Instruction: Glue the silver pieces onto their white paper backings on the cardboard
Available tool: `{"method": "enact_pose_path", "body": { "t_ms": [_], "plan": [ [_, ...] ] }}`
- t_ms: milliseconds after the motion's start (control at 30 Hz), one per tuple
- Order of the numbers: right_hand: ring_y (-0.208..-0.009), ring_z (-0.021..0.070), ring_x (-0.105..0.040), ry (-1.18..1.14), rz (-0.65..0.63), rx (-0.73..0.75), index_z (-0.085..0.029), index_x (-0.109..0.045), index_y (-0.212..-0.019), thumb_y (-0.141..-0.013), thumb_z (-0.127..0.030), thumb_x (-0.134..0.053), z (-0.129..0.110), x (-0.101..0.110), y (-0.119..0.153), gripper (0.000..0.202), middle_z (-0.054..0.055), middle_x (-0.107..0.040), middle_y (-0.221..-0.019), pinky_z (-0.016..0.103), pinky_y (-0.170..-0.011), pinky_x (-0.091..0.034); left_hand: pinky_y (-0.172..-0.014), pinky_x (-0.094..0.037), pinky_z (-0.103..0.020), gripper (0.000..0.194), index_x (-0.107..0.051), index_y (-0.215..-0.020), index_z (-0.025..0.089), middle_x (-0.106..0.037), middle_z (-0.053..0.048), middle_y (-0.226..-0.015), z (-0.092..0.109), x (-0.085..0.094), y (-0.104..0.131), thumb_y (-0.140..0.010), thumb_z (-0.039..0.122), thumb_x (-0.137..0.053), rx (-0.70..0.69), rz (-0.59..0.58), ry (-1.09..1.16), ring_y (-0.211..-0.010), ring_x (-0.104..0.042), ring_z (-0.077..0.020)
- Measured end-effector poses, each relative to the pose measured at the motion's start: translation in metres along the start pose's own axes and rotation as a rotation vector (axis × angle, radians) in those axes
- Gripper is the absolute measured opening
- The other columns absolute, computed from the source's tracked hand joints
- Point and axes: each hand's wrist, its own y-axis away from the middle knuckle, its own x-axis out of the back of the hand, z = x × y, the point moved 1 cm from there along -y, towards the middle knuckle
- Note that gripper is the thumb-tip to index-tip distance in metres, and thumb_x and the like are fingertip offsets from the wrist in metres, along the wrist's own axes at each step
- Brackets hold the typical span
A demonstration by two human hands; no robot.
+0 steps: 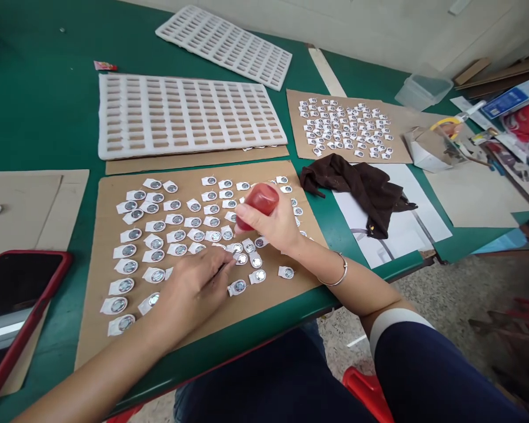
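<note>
In my right hand (284,226) is a red, see-through squeeze bottle (258,205), its base up and its lower end hidden behind my fingers. My left hand (200,279) is low over the brown cardboard sheet (282,299), fingers pinched together; what they hold, if anything, is too small to make out. Just beyond those fingertips lie small white tabs with round silvery discs (241,259). Several more such tabs (126,267) are spread in loose rows across the sheet, some hidden by my hands.
Behind the sheet lies a white slotted tray (183,111), with a second slotted tray (229,44) farther back. More tabs cover another cardboard (297,126). A dark brown cloth (361,188) lies at right, a red-cased phone (22,305) at left, a clear plastic box (423,91) far right.
</note>
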Motion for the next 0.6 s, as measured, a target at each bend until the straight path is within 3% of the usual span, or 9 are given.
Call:
{"method": "enact_pose_path", "body": {
  "t_ms": [100,233,433,600],
  "plan": [
    [-0.065,0.0171,-0.066,0.177,-0.022,0.054,-0.024,-0.052,-0.082,-0.068,-0.051,-0.076,0.001,-0.002,0.002,0.038,-0.001,-0.065,-0.076,0.034,-0.064,-0.057,-0.063,-0.050,-0.029,0.014,-0.057,-0.085,0.018,-0.066,-0.004,-0.082,0.004,-0.007,0.008,-0.088,0.009,-0.046,-0.135,-0.038,-0.122,-0.072,-0.064,-0.0175],
    [-0.072,0.0181,-0.064,0.378,0.008,0.169,-0.024,-0.054,-0.080,-0.064,-0.045,-0.080,0.000,-0.005,0.003,0.037,0.000,-0.067,-0.078,0.037,-0.074,-0.054,-0.059,-0.052,-0.033,0.020,-0.055,-0.077,0.017,-0.063,-0.008,-0.074,0.014,-0.016,0.015,-0.083,0.002,-0.043,-0.298,-0.041,-0.395,-0.068,-0.063,-0.0218],
    [-0.068,0.0152,-0.061,0.403,-0.020,0.206,-0.023,-0.057,-0.080,-0.065,-0.041,-0.079,0.004,-0.006,0.003,0.032,-0.001,-0.067,-0.077,0.034,-0.071,-0.052,-0.049,-0.050,-0.033,0.021,-0.061,-0.081,0.010,-0.069,-0.017,-0.081,0.027,-0.024,0.014,-0.079,-0.002,-0.044,-0.434,0.007,-0.716,-0.057,-0.061,-0.0218],
    [-0.069,0.0151,-0.062,0.379,-0.071,0.194,-0.024,-0.058,-0.082,-0.067,-0.037,-0.079,0.007,-0.005,0.004,0.029,-0.002,-0.067,-0.077,0.033,-0.071,-0.051,-0.048,-0.048,-0.032,0.021,-0.062,-0.080,0.009,-0.069,-0.018,-0.079,0.027,-0.027,0.014,-0.080,-0.002,-0.044,-0.454,0.031,-0.775,-0.055,-0.060,-0.0213]
  ]
}}
